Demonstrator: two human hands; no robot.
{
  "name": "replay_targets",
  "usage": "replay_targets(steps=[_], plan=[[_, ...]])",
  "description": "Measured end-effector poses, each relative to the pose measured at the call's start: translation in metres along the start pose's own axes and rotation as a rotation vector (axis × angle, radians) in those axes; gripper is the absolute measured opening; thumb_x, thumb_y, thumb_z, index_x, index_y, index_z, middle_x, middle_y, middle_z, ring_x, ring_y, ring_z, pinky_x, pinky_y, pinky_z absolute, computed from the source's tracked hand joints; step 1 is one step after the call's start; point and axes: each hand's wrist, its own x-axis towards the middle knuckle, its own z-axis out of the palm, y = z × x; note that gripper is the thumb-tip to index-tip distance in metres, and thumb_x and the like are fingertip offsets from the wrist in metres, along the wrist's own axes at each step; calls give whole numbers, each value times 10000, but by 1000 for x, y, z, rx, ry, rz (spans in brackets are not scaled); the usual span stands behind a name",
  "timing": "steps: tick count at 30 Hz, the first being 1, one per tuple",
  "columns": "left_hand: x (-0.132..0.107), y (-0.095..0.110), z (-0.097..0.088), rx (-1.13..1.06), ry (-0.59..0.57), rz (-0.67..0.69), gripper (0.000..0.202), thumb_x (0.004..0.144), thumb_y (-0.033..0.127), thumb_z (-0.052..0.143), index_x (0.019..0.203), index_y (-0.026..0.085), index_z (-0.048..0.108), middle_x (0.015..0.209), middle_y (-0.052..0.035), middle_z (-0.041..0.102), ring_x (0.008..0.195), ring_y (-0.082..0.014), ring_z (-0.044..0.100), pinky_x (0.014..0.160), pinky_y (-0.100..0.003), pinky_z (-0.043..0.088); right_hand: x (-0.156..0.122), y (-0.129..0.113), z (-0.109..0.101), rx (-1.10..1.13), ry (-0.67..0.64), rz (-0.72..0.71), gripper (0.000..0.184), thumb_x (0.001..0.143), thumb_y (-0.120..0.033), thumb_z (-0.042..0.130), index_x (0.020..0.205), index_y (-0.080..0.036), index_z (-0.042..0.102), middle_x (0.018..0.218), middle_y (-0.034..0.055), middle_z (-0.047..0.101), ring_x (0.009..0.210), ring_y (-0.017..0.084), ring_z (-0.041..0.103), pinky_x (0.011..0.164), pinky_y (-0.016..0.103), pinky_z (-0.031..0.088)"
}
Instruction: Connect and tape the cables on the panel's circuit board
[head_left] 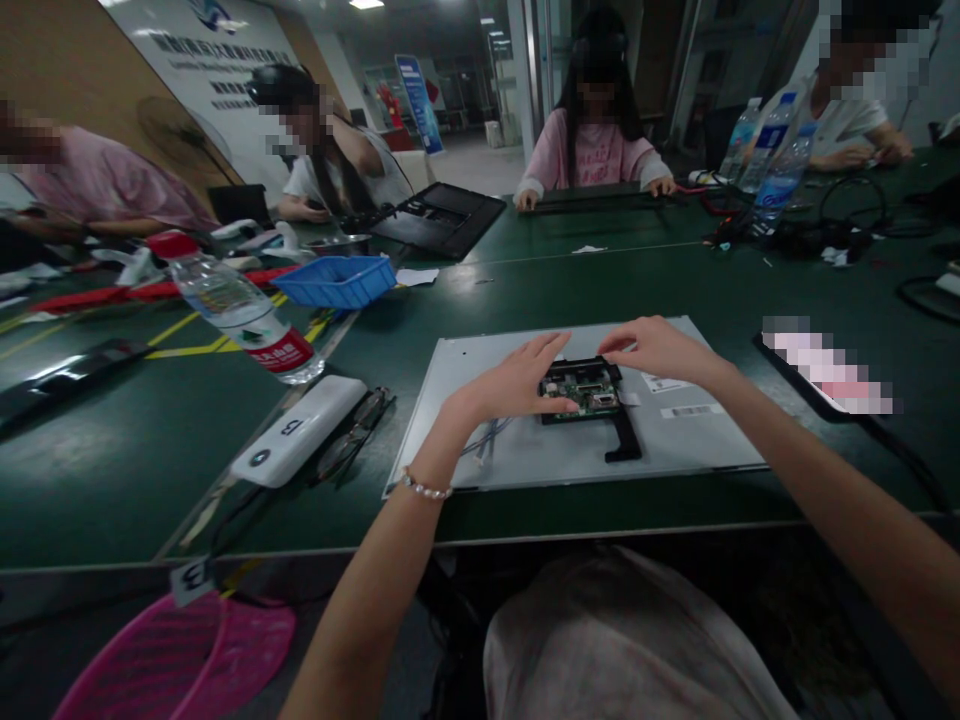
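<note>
A grey metal panel (525, 455) lies flat on the green table in front of me. A green circuit board (586, 388) in a black bracket sits near its middle. My left hand (517, 380) rests on the board's left edge, fingers curled and pressing on it. My right hand (651, 348) touches the board's upper right corner with its fingertips pinched together. A thin bundle of wires (487, 438) lies on the panel just left of the board. White barcode labels (686, 410) are stuck to the panel on the right.
A water bottle (244, 318), a white power bank (300, 430) and glasses (356, 435) lie at my left. A blue tray (337, 281) stands behind them. A phone (825, 372) lies at the right. Other people sit around the table. A pink basket (187, 660) is below the table edge.
</note>
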Motion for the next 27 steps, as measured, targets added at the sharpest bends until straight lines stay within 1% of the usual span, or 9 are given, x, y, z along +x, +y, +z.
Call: replay_targets(steps=[3, 7, 10, 12, 15, 18, 22, 24, 27], plan=[[5, 9, 4, 16, 19, 90, 784, 858, 579, 529, 1463, 177, 233, 1520, -147, 264, 1404, -286, 239, 1140, -419, 208, -18, 16, -1, 69, -72, 69, 147, 778, -224, 595, 837, -194, 726, 846, 31, 731, 801, 185, 661, 759, 301, 501], [12, 20, 13, -3, 49, 222, 595, 906, 480, 509, 1407, 195, 364, 1448, -123, 392, 1354, -255, 335, 1127, -404, 250, -34, 33, 6, 179, -151, 138, 181, 725, -278, 646, 869, -202, 722, 830, 29, 723, 781, 190, 650, 747, 313, 503], [14, 23, 18, -12, 60, 288, 529, 906, 423, 528, 1364, 177, 432, 1406, -124, 448, 1335, -252, 363, 1126, -404, 258, -38, 34, 8, 219, -183, 153, 252, 705, -317, 664, 920, -197, 720, 833, 33, 711, 763, 187, 637, 718, 307, 503], [15, 24, 20, -19, 54, 316, 486, 903, 382, 539, 1332, 163, 473, 1376, -127, 482, 1321, -251, 382, 1123, -404, 266, -38, 31, 9, 197, -174, 134, 270, 693, -326, 676, 923, -191, 720, 878, 45, 703, 785, 188, 629, 711, 299, 497], [17, 23, 20, -38, 34, 331, 405, 898, 331, 544, 1269, 171, 535, 1316, -112, 540, 1280, -248, 429, 1099, -409, 304, -38, 27, 12, 122, -155, 90, 241, 683, -306, 679, 889, -188, 722, 926, 58, 687, 795, 187, 620, 709, 299, 485], [19, 22, 21, -63, 18, 345, 344, 900, 309, 536, 1214, 173, 577, 1251, -103, 589, 1214, -239, 489, 1064, -405, 350, -38, 26, 14, 87, -157, 73, 158, 689, -275, 664, 817, -195, 712, 884, 49, 680, 788, 188, 622, 696, 298, 473], [20, 23, 21, -73, 10, 356, 347, 905, 306, 531, 1210, 148, 581, 1228, -115, 603, 1173, -232, 521, 1042, -387, 375, -39, 30, 13, 236, -192, 100, 108, 727, -273, 635, 793, -199, 677, 789, 26, 694, 755, 174, 641, 707, 287, 485], [19, 25, 20, -69, 4, 348, 352, 900, 300, 541, 1221, 160, 574, 1232, -108, 603, 1171, -230, 525, 1041, -386, 375, -39, 34, 11, 287, -154, 142, 129, 746, -295, 629, 814, -193, 669, 777, 32, 702, 740, 171, 648, 713, 288, 497], [17, 23, 16, -52, 22, 308, 368, 917, 306, 513, 1265, 188, 541, 1254, -92, 595, 1176, -222, 529, 1038, -385, 380, -40, 44, 7, 242, -37, 215, 155, 747, -318, 642, 824, -187, 671, 791, 50, 706, 741, 180, 653, 688, 291, 503]])
